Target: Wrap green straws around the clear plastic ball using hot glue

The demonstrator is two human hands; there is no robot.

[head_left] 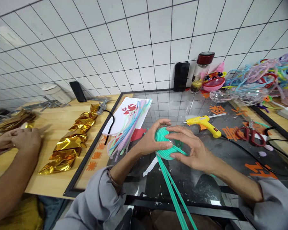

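Observation:
Between my two hands is a round coil of green pipe cleaners [163, 152], wound in close rings. My left hand [153, 140] grips its left side, thumb across the front and fingers over the top. On the right side, my right hand [192, 147] has its fingers and thumb closed on the coil and a strand of it. Long loose green strands [172, 188] hang from the coil toward the front edge of the table. A clear rounded piece seems to show behind the coil, partly hidden by my fingers.
A yellow glue gun [203, 123] lies right of my hands, near red-handled scissors [250, 135]. Pastel pipe cleaners [129, 127] lie on white paper [115, 119]. At the back stand a phone [181, 76] and a glass bottle [201, 73]. Another person's hands [24, 139] work at left beside gold foil [69, 143].

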